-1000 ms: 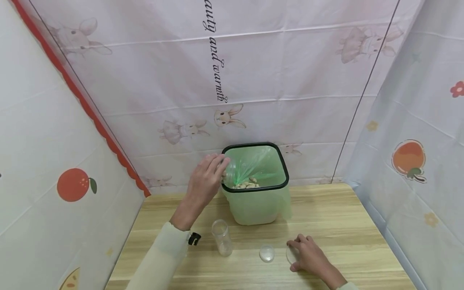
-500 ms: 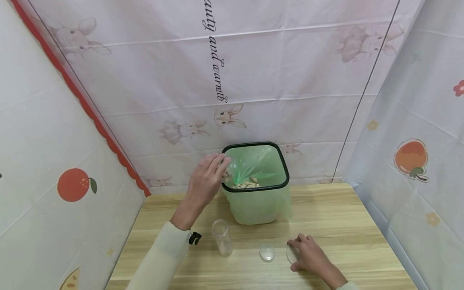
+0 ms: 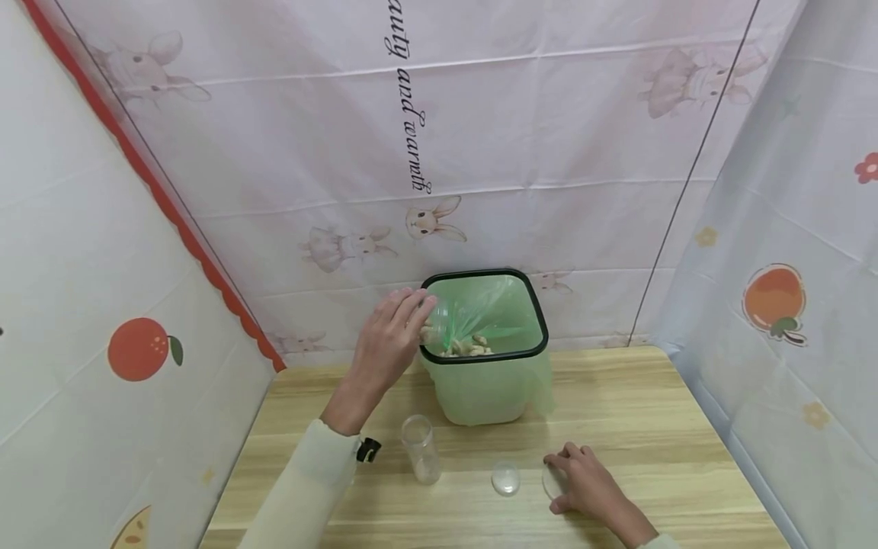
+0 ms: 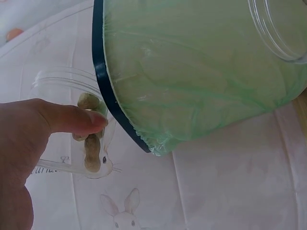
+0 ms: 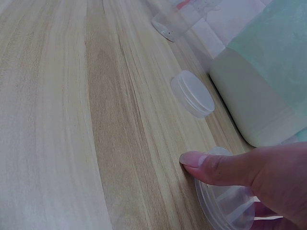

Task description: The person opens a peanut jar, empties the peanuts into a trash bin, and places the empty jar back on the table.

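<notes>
In the head view my left hand [image 3: 391,335] holds a clear plastic jar [image 4: 60,84] tilted at the left rim of a bin [image 3: 485,393] with a green liner. Several unshelled peanuts [image 4: 92,153] show inside the jar, by my thumb in the left wrist view. More peanuts [image 3: 469,349] lie in the bin, close to its front wall. Down on the table at the right, my right hand [image 3: 590,484] grips a clear round lid [image 5: 223,203] by its edge, thumb on one side and fingers on the other.
A second clear lid [image 3: 505,479] lies on the wooden table [image 3: 631,412], left of the right hand. Farther left, in front of the bin, stands a clear jar [image 3: 420,450]. Printed cloth walls [image 3: 329,152] close in the back and both sides.
The peanuts in the bin look shifted, some of them blurred, and those in the tilted jar have moved about. Both hands keep nearly the same place.
</notes>
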Demonstrator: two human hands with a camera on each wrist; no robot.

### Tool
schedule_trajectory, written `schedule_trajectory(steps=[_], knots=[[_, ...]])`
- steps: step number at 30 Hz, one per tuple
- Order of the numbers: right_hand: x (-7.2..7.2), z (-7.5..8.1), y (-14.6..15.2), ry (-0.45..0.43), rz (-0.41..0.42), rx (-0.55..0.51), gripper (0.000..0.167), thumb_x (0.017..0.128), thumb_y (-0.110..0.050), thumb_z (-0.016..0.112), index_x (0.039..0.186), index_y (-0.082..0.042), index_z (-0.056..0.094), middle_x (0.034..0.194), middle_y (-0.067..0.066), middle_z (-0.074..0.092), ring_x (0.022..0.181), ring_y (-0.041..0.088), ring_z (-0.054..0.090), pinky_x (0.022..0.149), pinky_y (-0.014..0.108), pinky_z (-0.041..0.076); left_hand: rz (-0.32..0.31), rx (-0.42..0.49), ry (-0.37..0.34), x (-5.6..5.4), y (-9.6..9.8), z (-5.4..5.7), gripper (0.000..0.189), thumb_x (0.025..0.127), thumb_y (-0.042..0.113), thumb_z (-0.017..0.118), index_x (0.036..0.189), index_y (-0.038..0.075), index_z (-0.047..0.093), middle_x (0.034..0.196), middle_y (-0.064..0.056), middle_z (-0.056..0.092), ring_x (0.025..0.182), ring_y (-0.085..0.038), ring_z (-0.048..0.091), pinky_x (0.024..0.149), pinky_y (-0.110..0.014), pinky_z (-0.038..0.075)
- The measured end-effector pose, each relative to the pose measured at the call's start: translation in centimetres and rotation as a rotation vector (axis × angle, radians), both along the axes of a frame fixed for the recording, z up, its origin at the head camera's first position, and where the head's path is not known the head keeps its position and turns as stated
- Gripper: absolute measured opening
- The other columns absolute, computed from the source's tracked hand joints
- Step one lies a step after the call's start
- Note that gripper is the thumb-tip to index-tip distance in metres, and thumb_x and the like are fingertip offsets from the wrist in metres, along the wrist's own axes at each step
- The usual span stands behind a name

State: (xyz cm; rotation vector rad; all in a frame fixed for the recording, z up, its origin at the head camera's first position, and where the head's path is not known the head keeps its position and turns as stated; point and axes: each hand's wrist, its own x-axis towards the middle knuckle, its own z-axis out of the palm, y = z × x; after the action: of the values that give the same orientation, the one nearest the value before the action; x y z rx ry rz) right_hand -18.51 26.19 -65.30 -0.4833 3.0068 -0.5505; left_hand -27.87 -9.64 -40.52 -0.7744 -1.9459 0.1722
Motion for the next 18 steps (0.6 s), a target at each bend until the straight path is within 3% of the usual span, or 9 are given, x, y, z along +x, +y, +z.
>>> schedule_trajectory(steps=[5, 18], knots=[[0.03, -0.01, 0.01, 0.005, 0.000, 0.010, 0.081, 0.050, -0.044, 0.098, 0.124, -0.021, 0.075, 0.108, -0.004, 0.063, 0.094, 0.013, 0.051, 0.077, 0.033, 0.054, 0.002, -0.010, -0.002, 0.07, -0.20, 0.23, 0.043, 0.095, 0.001, 0.069, 0.138, 0.007, 0.064, 0.134, -0.012, 0.070, 0.125, -0.030, 0.064, 0.114, -0.040, 0.049], [0.16, 0.18, -0.01, 0.003, 0.006, 0.004, 0.081, 0.051, -0.043, 0.098, 0.125, -0.020, 0.074, 0.108, -0.003, 0.063, 0.093, 0.013, 0.050, 0.076, 0.032, 0.053, 0.022, -0.090, 0.024, 0.39, -0.31, 0.87, 0.043, 0.097, -0.004, 0.061, 0.138, 0.008, 0.064, 0.137, -0.011, 0.068, 0.128, -0.030, 0.063, 0.117, -0.041, 0.046]])
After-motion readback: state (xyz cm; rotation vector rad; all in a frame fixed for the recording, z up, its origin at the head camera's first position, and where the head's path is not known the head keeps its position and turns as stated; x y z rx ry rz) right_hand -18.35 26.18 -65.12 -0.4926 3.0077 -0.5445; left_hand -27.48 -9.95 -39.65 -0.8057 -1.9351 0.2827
